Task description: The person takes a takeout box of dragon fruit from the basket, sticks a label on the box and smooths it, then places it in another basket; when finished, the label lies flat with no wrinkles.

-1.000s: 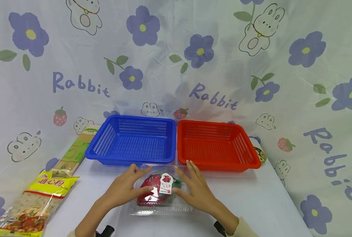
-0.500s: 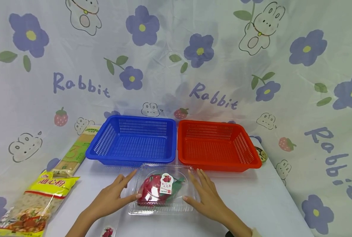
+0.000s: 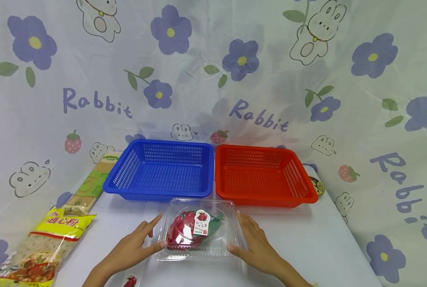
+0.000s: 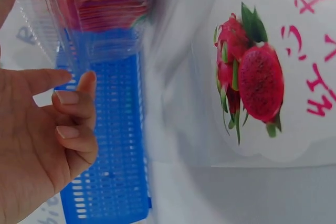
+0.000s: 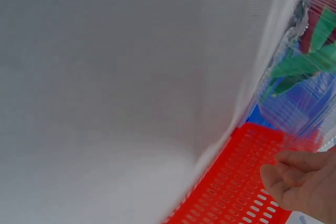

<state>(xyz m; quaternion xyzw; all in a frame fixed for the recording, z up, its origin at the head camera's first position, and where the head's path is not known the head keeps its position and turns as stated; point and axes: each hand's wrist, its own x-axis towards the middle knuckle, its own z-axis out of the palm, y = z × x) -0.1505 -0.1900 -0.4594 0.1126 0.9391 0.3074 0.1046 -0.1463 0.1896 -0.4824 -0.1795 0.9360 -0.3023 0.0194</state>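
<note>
While the left hand [image 3: 134, 243] and the right hand [image 3: 254, 243] flank the clear plastic box [image 3: 220, 239] on the white table [image 3: 192, 275], the step in hand looks like steadying or squaring it there rather than carrying it. The left is relaxed, its index finger reaching forward and its thumb tip at the near left corner; the right lies along the opposite side, fingers loosely extended. Neither appears to grip the box, and how firmly either touches it cannot be told. Picking it up would call for the fingers to close in evenly from the 2 sides, low on the rim. The box sits just in front of the blue basket [image 3: 159, 195] and the red basket [image 3: 267, 202], apparently closed. Inside, toward the left, lies a glossy red dragon fruit [image 3: 184, 225] with green leaves [image 3: 215, 226]; 1 white label [image 3: 201, 223] sits on top.
</note>
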